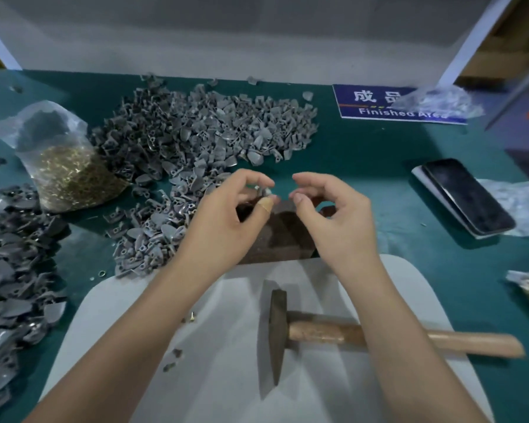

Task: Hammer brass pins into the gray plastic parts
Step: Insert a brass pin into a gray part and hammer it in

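Both hands are up over the dark brown rusty metal block (pixel 283 232), which I'll use as the reference point. The left hand (pixel 226 215) has its thumb, with a tan bandage on it, and fingertips pinched around a small gray plastic part (pixel 264 190) just above the block's far edge. The right hand (pixel 338 218) sits next to it with fingers curled, thumb and forefinger nearly meeting; can't tell if there's a pin between them, too small to see.

Right in front of the block, closer to the person, is a white rounded plastic board (pixel 220 346), and a wooden-handled hammer with a dark steel head (pixel 318 332) is lying flat on it, handle pointing right. A few loose brass pins (pixel 191 317) sit on the board too.

Behind and left of the block there's a big heap of loose gray plastic parts (pixel 196 132) on the green tabletop (pixel 379 154). Farther left, a clear plastic bag of brass pins (pixel 71 175), and another gray pile (pixel 13 270) at the left edge.

Right of the block is a black smartphone (pixel 468 196), and behind that a blue "Finished Area" sign (pixel 376 105).
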`<move>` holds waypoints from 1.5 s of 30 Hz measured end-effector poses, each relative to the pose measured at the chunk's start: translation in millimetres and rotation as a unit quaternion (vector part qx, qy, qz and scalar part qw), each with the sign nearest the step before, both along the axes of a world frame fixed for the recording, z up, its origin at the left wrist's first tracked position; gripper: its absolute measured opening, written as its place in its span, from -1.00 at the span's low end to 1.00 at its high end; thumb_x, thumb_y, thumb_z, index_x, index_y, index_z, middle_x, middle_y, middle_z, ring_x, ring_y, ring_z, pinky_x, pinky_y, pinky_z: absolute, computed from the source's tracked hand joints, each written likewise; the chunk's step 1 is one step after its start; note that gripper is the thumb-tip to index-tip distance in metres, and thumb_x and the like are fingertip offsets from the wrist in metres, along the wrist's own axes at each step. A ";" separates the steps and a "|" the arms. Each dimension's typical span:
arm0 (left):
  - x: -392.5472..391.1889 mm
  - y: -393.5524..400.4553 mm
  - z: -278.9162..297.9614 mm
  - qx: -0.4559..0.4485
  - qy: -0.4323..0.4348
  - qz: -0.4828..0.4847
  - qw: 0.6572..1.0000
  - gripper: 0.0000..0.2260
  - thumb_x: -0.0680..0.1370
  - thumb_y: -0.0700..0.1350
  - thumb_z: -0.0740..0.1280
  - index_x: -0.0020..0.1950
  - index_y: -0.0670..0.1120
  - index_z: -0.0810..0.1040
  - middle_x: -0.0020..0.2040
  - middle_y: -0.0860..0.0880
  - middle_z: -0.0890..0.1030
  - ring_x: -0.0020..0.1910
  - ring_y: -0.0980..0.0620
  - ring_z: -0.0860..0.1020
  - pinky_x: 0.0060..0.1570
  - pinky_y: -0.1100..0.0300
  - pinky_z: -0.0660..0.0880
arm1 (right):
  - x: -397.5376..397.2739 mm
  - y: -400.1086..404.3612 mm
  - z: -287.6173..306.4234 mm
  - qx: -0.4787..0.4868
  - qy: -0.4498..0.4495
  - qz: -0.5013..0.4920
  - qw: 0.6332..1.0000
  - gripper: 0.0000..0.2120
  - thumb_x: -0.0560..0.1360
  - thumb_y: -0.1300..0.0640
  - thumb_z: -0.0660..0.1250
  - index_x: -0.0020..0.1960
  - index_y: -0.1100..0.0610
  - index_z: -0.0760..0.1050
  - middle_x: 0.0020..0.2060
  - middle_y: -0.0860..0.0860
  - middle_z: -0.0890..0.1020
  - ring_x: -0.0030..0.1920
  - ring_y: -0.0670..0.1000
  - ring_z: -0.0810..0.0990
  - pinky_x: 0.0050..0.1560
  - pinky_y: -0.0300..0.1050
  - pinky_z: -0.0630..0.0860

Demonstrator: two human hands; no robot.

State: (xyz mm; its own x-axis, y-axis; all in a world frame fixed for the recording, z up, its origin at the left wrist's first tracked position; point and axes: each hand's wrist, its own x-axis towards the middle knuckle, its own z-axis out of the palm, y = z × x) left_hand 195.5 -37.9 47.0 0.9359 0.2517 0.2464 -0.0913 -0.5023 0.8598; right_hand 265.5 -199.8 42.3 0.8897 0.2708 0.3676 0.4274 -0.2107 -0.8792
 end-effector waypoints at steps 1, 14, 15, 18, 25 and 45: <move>-1.2 0.3 -2.1 -0.018 0.005 0.003 1.000 -0.87 0.62 -0.06 0.37 0.11 0.14 0.49 0.03 0.20 0.70 0.10 0.31 0.62 0.11 0.34 0.51 | -3.2 -0.7 -1.4 -0.006 -0.001 -0.001 1.000 -0.78 0.52 0.28 0.46 0.04 -0.03 0.67 -0.16 -0.16 0.72 -0.05 -0.11 0.67 0.02 -0.20 0.55; -13.8 5.0 -15.0 0.122 -0.051 0.048 0.990 -0.84 0.46 0.15 0.49 -0.07 0.11 0.67 0.01 0.24 0.64 0.18 0.10 0.56 0.21 -0.16 0.45 | -14.7 -9.1 -3.0 -0.027 0.011 0.020 0.999 -0.82 0.51 0.16 0.51 -0.09 -0.14 0.66 -0.15 -0.22 0.69 -0.03 -0.01 0.64 0.01 -0.18 0.52; -16.0 5.2 -17.1 0.115 -0.048 0.047 0.991 -0.84 0.47 0.14 0.50 -0.05 0.09 0.68 0.00 0.23 0.64 0.16 0.10 0.56 0.20 -0.14 0.46 | -16.4 -8.2 -3.4 -0.033 -0.002 0.027 0.999 -0.82 0.52 0.16 0.51 -0.08 -0.13 0.66 -0.14 -0.22 0.68 -0.01 0.00 0.62 0.01 -0.20 0.51; -18.5 5.8 -25.7 0.116 -0.048 0.056 0.991 -0.88 0.50 0.04 0.51 0.00 0.06 0.69 0.00 0.21 0.64 0.14 0.09 0.58 0.19 -0.13 0.47 | -17.7 -4.0 -6.4 -0.044 -0.025 0.045 0.998 -0.83 0.52 0.18 0.50 -0.06 -0.11 0.67 -0.11 -0.19 0.68 0.08 0.01 0.59 0.07 -0.25 0.45; -16.2 6.3 -27.3 0.144 -0.054 0.055 0.987 -0.89 0.56 0.01 0.45 0.04 0.05 0.70 0.02 0.20 0.65 0.13 0.06 0.59 0.18 -0.14 0.47 | -16.0 1.1 -11.2 -0.095 -0.036 0.022 0.995 -0.90 0.53 0.16 0.49 -0.03 -0.04 0.70 0.01 -0.17 0.65 0.22 -0.02 0.52 0.21 -0.39 0.32; -21.4 -1.4 -17.3 0.170 -0.034 0.099 0.980 -0.92 0.51 0.06 0.42 -0.01 0.17 0.67 0.01 0.27 0.63 0.13 0.18 0.55 0.32 -0.03 0.31 | -21.7 7.3 -10.3 -0.181 -0.119 -0.010 0.976 -0.94 0.54 0.15 0.46 -0.05 0.01 0.70 -0.02 -0.15 0.62 0.16 0.03 0.44 0.21 -0.07 0.42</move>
